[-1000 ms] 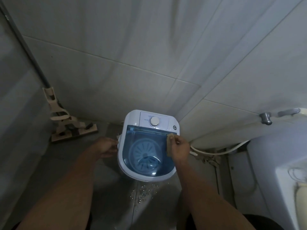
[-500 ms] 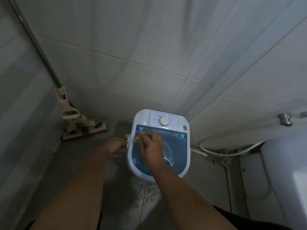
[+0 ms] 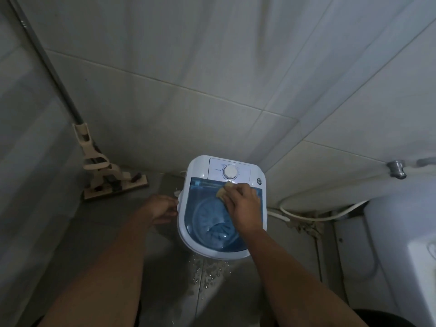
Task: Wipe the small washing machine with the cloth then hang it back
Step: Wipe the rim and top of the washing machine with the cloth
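Right hand (image 3: 244, 206) presses cloth (image 3: 224, 191) on washing machine (image 3: 219, 249) lid.
Cloth mostly hidden under gripping fingers; left hand (image 3: 160, 208) at the machine's side, grasp unclear.

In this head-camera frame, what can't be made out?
- Cloth: mostly hidden under the right hand.
- Left hand: its fingers are dim at the washer side; grip unclear.
- Dial markings: too small to read.
- Mop handle: cut off by the top edge.
- Hanging spot for the cloth: not in view.
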A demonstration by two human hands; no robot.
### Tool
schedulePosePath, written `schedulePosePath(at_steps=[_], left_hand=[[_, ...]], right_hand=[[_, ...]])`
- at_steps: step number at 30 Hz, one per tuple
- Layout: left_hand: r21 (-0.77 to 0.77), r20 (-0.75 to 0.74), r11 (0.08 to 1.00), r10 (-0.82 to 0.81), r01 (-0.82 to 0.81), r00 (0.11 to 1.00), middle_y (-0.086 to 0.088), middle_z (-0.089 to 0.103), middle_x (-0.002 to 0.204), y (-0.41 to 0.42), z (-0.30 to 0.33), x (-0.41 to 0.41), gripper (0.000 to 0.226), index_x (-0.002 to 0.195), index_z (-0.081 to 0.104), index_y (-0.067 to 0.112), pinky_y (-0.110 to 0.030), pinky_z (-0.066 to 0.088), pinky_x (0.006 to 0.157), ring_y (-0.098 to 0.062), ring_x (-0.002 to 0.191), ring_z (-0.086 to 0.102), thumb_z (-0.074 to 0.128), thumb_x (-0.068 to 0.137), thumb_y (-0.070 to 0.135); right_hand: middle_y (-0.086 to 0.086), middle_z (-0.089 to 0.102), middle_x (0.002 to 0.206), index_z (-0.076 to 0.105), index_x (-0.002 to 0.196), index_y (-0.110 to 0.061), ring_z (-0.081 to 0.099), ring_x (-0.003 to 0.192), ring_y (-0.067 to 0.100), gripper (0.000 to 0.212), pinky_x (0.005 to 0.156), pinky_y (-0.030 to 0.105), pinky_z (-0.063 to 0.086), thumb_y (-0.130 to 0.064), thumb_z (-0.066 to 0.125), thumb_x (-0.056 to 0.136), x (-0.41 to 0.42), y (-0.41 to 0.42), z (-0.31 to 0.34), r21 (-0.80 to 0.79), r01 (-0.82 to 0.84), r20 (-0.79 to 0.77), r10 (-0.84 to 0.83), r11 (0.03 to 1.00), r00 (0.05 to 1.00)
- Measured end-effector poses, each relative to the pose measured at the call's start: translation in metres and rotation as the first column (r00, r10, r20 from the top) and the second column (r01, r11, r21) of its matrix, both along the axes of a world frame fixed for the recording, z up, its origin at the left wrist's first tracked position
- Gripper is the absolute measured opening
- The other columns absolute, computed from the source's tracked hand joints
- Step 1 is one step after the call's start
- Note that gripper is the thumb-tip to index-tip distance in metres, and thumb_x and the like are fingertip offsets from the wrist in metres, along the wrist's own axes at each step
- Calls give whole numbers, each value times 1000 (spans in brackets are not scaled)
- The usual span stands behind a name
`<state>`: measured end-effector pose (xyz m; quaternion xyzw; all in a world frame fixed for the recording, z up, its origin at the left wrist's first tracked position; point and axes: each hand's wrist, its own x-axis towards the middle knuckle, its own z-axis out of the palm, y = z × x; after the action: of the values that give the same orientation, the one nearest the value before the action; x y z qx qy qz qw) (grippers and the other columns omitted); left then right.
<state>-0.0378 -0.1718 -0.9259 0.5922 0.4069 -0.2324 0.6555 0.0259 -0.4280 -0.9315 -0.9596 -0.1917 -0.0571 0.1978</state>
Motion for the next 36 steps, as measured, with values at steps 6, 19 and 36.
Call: schedulePosePath(at_steps=[6, 19, 36], left_hand=[[8, -9, 1000, 3, -3, 1000, -10, 71, 91, -2, 6, 0, 9, 87, 68, 14, -30, 55, 69, -20, 76, 67, 61, 93, 11], [-14, -4, 1000, 5, -5, 1000, -11, 70, 91, -2, 10, -1, 7, 88, 67, 12, -38, 54, 84, -21, 77, 66, 61, 93, 10], [-51, -5, 999, -10, 10, 1000, -10, 71, 105, 3, 10, -3, 8, 96, 68, 13, -33, 56, 75, -20, 84, 67, 61, 93, 12]], right_hand=[[8, 58, 123, 69, 126, -29, 55, 105, 35, 46, 86, 45, 46, -52, 44, 96, 3, -51, -1, -133, 202, 10, -202, 970, 979], [8, 56, 137, 59, 138, -32, 48, 122, 32, 45, 96, 46, 42, -51, 43, 100, -32, 9, -1, -163, -11, -41, 5, 987, 999], [5, 54, 135, 62, 132, -34, 47, 123, 30, 31, 96, 45, 39, -39, 56, 102, -4, 73, 8, -187, -22, -65, 10, 982, 998]])
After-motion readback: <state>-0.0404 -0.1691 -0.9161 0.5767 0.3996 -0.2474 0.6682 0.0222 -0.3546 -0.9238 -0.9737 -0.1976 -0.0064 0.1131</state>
